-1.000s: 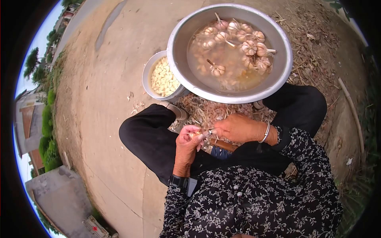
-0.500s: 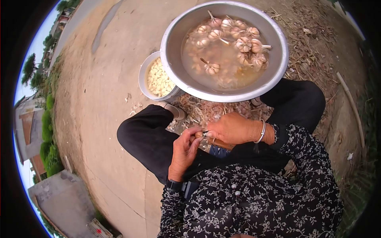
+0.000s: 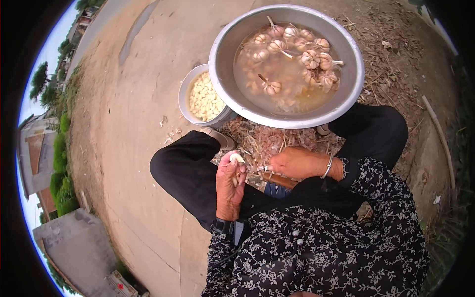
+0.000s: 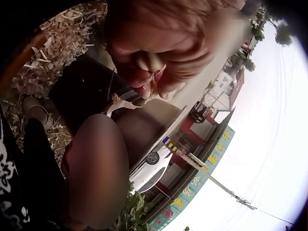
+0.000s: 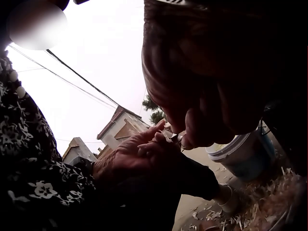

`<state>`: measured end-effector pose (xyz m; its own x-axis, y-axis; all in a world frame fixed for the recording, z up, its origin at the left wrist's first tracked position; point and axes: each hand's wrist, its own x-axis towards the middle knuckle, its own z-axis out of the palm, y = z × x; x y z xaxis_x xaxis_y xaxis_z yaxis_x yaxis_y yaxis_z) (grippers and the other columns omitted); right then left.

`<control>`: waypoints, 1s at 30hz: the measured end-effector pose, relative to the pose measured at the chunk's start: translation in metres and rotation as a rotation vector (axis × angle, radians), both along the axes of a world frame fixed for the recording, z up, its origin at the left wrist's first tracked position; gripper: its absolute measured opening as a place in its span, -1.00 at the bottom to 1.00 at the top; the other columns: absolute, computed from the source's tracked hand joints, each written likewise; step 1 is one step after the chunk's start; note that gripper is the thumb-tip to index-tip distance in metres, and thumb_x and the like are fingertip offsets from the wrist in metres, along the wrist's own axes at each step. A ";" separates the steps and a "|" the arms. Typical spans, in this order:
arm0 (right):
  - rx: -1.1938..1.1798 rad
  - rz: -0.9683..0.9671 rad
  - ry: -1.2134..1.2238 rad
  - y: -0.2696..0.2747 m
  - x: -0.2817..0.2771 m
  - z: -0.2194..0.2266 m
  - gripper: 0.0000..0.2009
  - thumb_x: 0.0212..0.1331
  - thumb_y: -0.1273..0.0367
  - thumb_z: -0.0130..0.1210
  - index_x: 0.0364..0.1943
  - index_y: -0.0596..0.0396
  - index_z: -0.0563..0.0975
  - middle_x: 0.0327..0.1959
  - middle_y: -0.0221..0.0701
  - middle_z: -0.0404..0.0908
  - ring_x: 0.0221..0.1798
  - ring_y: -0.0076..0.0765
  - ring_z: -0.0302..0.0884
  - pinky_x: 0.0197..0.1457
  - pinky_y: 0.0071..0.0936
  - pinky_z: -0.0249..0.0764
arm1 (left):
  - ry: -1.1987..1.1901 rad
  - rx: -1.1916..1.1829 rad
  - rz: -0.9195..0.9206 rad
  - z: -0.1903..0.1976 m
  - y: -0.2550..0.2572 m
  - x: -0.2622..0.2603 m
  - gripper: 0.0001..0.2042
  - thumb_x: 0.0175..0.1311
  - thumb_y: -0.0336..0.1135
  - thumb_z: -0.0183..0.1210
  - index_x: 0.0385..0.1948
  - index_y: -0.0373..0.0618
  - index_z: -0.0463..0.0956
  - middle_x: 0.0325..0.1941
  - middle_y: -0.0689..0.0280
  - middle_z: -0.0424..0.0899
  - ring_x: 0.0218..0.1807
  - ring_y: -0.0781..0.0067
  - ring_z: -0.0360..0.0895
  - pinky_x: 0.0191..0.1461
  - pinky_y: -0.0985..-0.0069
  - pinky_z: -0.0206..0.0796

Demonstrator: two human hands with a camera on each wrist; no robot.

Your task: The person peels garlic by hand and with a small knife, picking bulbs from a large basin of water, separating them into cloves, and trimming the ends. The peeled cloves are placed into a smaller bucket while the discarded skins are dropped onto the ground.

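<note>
In the head view my left hand (image 3: 228,185) is raised palm-up over my lap and pinches a pale, peeled garlic clove (image 3: 237,158) at its fingertips. The left wrist view shows more cloves (image 4: 150,61) tucked under its curled fingers. A shred of papery skin (image 4: 123,104) hangs beside them. My right hand (image 3: 303,162), with a bracelet at its wrist, grips a small knife whose short blade (image 5: 175,137) points toward the left hand. Most of the knife's handle is hidden in the fist.
Ahead stands a large metal basin (image 3: 297,121) of cloudy water with several garlic bulbs (image 3: 310,59). A white bucket (image 3: 183,104) of peeled cloves (image 3: 205,97) sits left of it, close against its rim. Papery garlic skins (image 3: 257,136) litter the ground between my feet.
The hands were together at the clove and have moved apart a little. My left hand has turned upward, with the pale clove showing at its fingertips. The right hand still holds the knife.
</note>
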<state>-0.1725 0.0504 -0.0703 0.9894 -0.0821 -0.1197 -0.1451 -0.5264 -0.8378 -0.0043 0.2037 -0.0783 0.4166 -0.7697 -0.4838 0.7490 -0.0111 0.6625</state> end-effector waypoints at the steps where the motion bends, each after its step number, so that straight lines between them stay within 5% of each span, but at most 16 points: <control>1: 0.006 0.016 0.032 0.001 0.001 0.000 -0.70 0.23 0.25 -0.08 -0.48 0.24 0.45 -0.55 -0.10 0.51 -0.40 0.04 0.56 -0.31 -0.14 0.50 | 0.002 0.000 0.000 0.002 0.000 -0.001 -0.76 0.22 -0.42 0.15 -0.11 -0.18 0.40 -0.39 0.34 0.51 -0.43 0.64 0.44 -0.62 0.81 0.20; 3: 0.008 0.041 0.066 0.002 0.003 -0.001 -0.69 0.25 0.23 -0.09 -0.46 0.23 0.45 -0.55 -0.09 0.51 -0.39 0.07 0.55 -0.31 -0.11 0.48 | -0.129 0.070 -0.030 0.004 -0.001 -0.002 -0.78 0.20 -0.49 0.13 -0.13 -0.20 0.39 -0.41 0.32 0.53 -0.47 0.63 0.45 -0.62 0.80 0.20; 5: 0.130 -0.248 -0.022 0.006 0.004 -0.002 -0.68 0.28 0.18 -0.12 -0.40 0.19 0.44 -0.55 -0.06 0.51 -0.39 0.14 0.53 -0.28 -0.05 0.44 | -0.210 0.085 -0.042 0.006 -0.001 -0.004 -0.79 0.20 -0.50 0.12 -0.15 -0.20 0.38 -0.41 0.30 0.54 -0.49 0.63 0.45 -0.62 0.80 0.20; 16: 0.111 -0.224 -0.055 0.004 0.007 0.001 -0.71 0.24 0.18 -0.08 -0.43 0.15 0.42 -0.56 -0.13 0.51 -0.43 0.11 0.51 -0.30 -0.08 0.42 | -0.528 0.145 -0.197 0.021 -0.005 -0.015 -0.82 0.21 -0.48 0.14 -0.21 -0.17 0.35 -0.43 0.28 0.54 -0.54 0.67 0.41 -0.61 0.81 0.13; 24: 0.314 -0.060 -0.173 -0.005 0.005 0.007 -0.76 0.25 0.30 -0.09 -0.48 0.17 0.43 -0.58 -0.23 0.46 -0.40 -0.06 0.53 -0.32 -0.25 0.44 | 0.376 -0.158 -0.211 -0.004 0.010 -0.010 -0.74 0.23 -0.37 0.14 -0.10 -0.17 0.34 -0.36 0.17 0.50 -0.53 0.57 0.37 -0.62 0.75 0.17; 26: 0.328 -0.028 -0.120 -0.004 0.006 0.006 -0.78 0.22 0.33 -0.08 -0.49 0.17 0.44 -0.54 -0.25 0.46 -0.39 -0.12 0.54 -0.31 -0.28 0.45 | 0.407 -0.182 -0.279 -0.002 0.007 -0.009 -0.73 0.27 -0.30 0.12 -0.07 -0.17 0.34 -0.34 0.15 0.51 -0.53 0.56 0.36 -0.66 0.75 0.13; 30: 0.397 -0.116 0.008 -0.001 0.007 0.007 -0.78 0.24 0.34 -0.09 -0.48 0.16 0.46 -0.54 -0.29 0.46 -0.44 -0.19 0.51 -0.34 -0.33 0.44 | 0.028 -0.046 -0.306 0.008 0.002 -0.016 -0.72 0.32 -0.14 0.06 -0.15 -0.17 0.38 -0.40 0.23 0.51 -0.52 0.57 0.40 -0.66 0.76 0.09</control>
